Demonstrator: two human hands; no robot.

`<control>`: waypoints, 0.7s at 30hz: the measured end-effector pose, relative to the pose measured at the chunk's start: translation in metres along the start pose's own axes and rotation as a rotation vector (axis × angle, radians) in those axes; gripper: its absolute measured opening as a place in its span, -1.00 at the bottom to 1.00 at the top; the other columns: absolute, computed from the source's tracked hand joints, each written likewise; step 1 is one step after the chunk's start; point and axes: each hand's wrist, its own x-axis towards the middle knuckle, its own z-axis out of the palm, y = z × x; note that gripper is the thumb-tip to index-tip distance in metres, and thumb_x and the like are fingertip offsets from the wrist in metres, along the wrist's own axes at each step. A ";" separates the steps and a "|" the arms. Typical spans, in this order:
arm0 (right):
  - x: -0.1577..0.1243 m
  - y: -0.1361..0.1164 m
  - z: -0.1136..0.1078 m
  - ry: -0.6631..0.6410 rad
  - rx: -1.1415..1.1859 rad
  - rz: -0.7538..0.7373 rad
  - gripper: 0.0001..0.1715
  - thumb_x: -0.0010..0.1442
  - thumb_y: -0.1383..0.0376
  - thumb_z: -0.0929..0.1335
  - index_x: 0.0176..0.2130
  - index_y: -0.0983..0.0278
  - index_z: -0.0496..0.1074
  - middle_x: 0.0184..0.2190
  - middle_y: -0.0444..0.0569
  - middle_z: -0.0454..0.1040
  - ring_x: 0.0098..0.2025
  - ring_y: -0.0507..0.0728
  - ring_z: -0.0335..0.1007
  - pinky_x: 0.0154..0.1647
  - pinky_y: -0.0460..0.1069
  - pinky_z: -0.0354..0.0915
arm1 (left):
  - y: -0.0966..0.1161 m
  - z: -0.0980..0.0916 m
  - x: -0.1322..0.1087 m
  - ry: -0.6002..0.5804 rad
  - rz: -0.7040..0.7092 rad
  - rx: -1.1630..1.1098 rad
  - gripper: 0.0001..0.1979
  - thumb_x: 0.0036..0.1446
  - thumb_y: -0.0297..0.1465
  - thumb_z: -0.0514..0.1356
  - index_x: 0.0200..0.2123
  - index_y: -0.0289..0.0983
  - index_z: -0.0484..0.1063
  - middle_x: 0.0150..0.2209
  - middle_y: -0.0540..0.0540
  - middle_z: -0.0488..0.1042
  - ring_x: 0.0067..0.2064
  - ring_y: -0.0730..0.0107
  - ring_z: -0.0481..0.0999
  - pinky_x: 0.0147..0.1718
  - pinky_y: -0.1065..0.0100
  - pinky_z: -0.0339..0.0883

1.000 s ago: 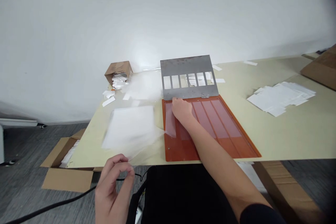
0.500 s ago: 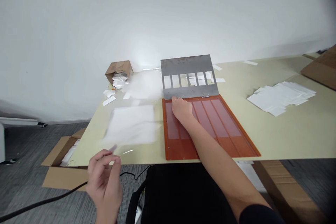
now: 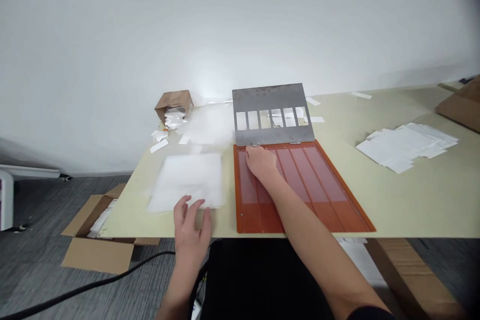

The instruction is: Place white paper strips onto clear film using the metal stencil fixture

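My left hand has its fingers spread, with nothing visible in them, by the front edge of a stack of translucent white sheets. Curled fingers of my right hand press at the upper left of an orange tray, near its back edge. What lies under those fingertips is hidden. Pale, filmy strips lie side by side in the tray, divided by thin ridges. A grey metal plate with a row of rectangular windows stands raised on hinges at the tray's back edge.
On the left of the table is a small cardboard box of white paper pieces. Behind the sheets lies another translucent pile. Flat white cards are heaped at right. An open carton and a black cable are below, left.
My left hand has moved right and up toward the sheet stack, and its pinched fingers have spread. The view has shifted slightly. My right hand stays at the tray's upper left.
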 end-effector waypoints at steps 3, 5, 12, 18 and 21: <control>0.000 0.000 0.000 0.001 0.007 -0.004 -0.57 0.35 0.12 0.36 0.11 0.28 0.40 0.05 0.05 0.46 -0.02 0.15 0.47 -0.03 0.15 0.47 | -0.001 0.002 -0.002 -0.074 -0.029 0.026 -0.87 0.27 -0.34 0.17 -0.27 -0.24 0.49 0.04 -0.23 0.37 0.05 0.13 0.46 0.03 0.10 0.43; 0.001 0.000 0.000 0.003 0.011 -0.008 -0.57 0.35 0.12 0.36 0.11 0.28 0.40 0.05 0.05 0.46 -0.02 0.15 0.47 -0.02 0.15 0.47 | -0.001 0.003 -0.001 -0.093 -0.048 0.033 -0.86 0.25 -0.33 0.18 -0.35 -0.24 0.46 0.00 -0.24 0.41 0.04 0.07 0.46 -0.02 0.06 0.42; 0.003 0.003 0.000 0.001 0.028 -0.026 -0.57 0.35 0.12 0.36 0.11 0.28 0.40 0.06 0.05 0.46 0.00 0.16 0.47 -0.01 0.16 0.46 | 0.018 0.009 0.026 -0.104 -0.066 -0.084 -0.85 0.19 -0.32 0.18 -0.43 -0.20 0.41 -0.12 -0.17 0.51 -0.03 0.09 0.50 -0.02 0.06 0.39; 0.005 0.003 0.001 -0.015 0.046 -0.033 -0.57 0.35 0.12 0.36 0.12 0.27 0.40 0.08 0.06 0.45 0.01 0.17 0.46 0.01 0.17 0.46 | 0.053 0.039 0.097 -0.031 -0.113 -0.244 -0.89 0.19 -0.31 0.18 -0.30 -0.20 0.44 -0.07 -0.13 0.51 -0.01 0.23 0.52 -0.26 0.34 0.40; 0.004 0.003 0.000 -0.018 0.048 -0.035 -0.57 0.35 0.12 0.36 0.12 0.27 0.40 0.08 0.06 0.45 0.01 0.17 0.46 0.01 0.17 0.45 | 0.060 0.067 0.146 0.037 -0.153 -0.295 -0.86 0.25 -0.30 0.13 -0.25 -0.23 0.42 -0.12 -0.10 0.51 -0.10 0.31 0.52 -0.28 0.38 0.39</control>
